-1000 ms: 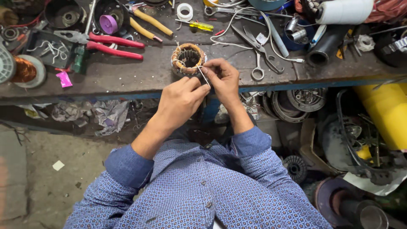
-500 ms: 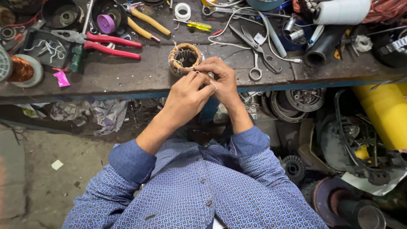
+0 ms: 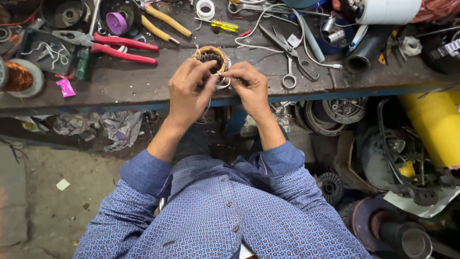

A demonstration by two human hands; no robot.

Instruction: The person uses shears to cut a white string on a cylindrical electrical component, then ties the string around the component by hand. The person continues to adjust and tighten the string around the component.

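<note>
While both hands pinch at it, the round copper-wound stator ring (image 3: 211, 56) sits just beyond the fingertips near the bench's front edge, bore facing up. Left hand (image 3: 189, 93) and right hand (image 3: 249, 88) are equally close, closed on thin white wire (image 3: 221, 81).

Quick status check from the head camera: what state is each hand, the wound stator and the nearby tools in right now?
Left hand: fingers pinched at the stator's rim.
Right hand: fingers pinched on a thin white strand beside the stator.
Motor stator: resting on the bench, opening up, copper windings in place.
Red-handled pliers: lying flat, untouched.
Scissors: lying on the bench, blades shut.
Copper wire spool: on its side, still wound.
</note>
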